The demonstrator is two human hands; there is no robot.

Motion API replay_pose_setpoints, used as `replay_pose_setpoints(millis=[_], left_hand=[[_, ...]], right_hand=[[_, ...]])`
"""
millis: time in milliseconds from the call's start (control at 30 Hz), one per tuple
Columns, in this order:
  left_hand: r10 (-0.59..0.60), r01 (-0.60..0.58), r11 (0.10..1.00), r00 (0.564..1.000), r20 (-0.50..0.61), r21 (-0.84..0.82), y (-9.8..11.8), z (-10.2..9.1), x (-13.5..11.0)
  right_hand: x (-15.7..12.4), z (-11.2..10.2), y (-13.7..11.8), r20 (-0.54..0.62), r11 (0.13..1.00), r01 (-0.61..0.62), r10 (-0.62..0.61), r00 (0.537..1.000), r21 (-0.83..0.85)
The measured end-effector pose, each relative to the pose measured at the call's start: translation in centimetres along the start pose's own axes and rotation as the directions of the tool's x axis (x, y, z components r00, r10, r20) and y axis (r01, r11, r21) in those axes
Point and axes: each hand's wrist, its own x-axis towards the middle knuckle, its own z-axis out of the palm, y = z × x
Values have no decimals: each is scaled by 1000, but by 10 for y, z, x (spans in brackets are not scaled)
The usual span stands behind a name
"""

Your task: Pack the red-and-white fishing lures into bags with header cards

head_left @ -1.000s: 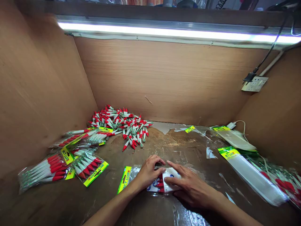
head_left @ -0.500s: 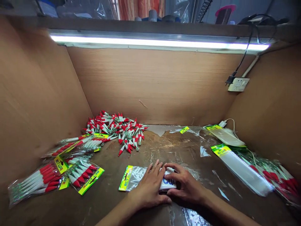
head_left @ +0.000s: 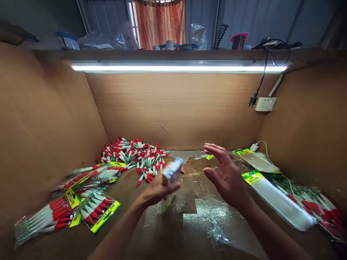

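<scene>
My left hand [head_left: 155, 190] is raised over the middle of the table and closed on a clear lure packet [head_left: 171, 174], seen edge-on with its white card end up and the bag hanging below. My right hand [head_left: 226, 174] is lifted beside it, fingers spread and holding nothing. A heap of loose red-and-white lures [head_left: 132, 154] lies at the back left. Several filled packets with yellow-green headers [head_left: 99, 209] lie at the front left.
Stacks of unfilled clear bags with green headers [head_left: 276, 196] lie along the right, with more lures [head_left: 322, 209] by the right wall. Brown board walls close in three sides. A light strip [head_left: 179, 67] and a wall socket [head_left: 265, 104] are behind. The table top [head_left: 206, 213] is covered in glossy film.
Both hands lay on the packet flat on the table. Now the left hand has lifted it upright, and the right hand has let go and risen open. The camera tilted up.
</scene>
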Motion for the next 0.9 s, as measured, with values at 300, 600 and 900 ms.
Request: replay_pose_setpoints(millis=[300,600,900], left_hand=[[71,27,786,988,133,-618,-28,27,3],[95,131,680,960,263,-722,-60,51,8],[-41,208,482,976,215,-851,-88,49,10]], right_hand=[[-5,29,31,224,957,-176,123,967,230],[-7,63,57,323,584,-497,382,866,642],[6,36,166,1,740,-560,604,797,373]])
